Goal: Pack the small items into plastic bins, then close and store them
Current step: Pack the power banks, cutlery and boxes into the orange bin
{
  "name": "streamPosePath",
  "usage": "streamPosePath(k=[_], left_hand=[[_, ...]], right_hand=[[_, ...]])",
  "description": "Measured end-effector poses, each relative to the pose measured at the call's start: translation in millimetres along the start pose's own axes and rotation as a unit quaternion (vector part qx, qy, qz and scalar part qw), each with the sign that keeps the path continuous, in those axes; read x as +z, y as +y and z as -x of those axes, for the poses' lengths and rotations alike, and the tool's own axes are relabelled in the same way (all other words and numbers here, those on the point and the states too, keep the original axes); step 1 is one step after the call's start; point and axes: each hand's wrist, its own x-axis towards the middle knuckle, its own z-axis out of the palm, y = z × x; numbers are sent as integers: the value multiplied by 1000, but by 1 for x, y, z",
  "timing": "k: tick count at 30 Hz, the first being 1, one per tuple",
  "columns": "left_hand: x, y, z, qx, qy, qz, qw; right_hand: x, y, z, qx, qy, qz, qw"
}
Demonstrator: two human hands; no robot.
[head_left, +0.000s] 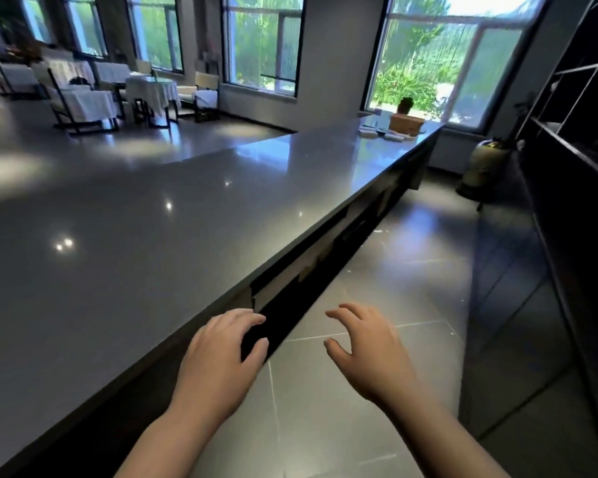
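My left hand (pixel 221 353) hovers at the near edge of a long grey counter (pixel 135 236), fingers spread and holding nothing. My right hand (pixel 363 346) is held out over the tiled floor beside the counter, fingers curled apart and empty. No plastic bin shows in this view. Far down the counter by the window lie a cardboard box (pixel 405 123) and some flat small items (pixel 387 134), too distant to identify.
Dark shelving (pixel 580 139) lines the right side of a narrow tiled aisle (pixel 377 339). Open compartments run under the counter edge (pixel 325 257). A metal canister (pixel 482 163) stands on the floor at the aisle's far end. Dining tables and chairs (pixel 83 98) stand beyond the counter.
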Motion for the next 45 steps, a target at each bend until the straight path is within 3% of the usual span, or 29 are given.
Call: streamPosePath(k=[12, 22, 35, 45], left_hand=[[89, -23, -236, 103, -110, 20, 988], [181, 46, -376, 193, -177, 58, 963], [313, 169, -524, 191, -145, 67, 968], [406, 216, -647, 178, -149, 66, 970]], right_hand=[[32, 73, -147, 178, 11, 0, 984], [16, 167, -217, 288, 55, 20, 956], [-25, 378, -336, 266, 63, 21, 962], [-28, 495, -461, 232, 64, 15, 970]])
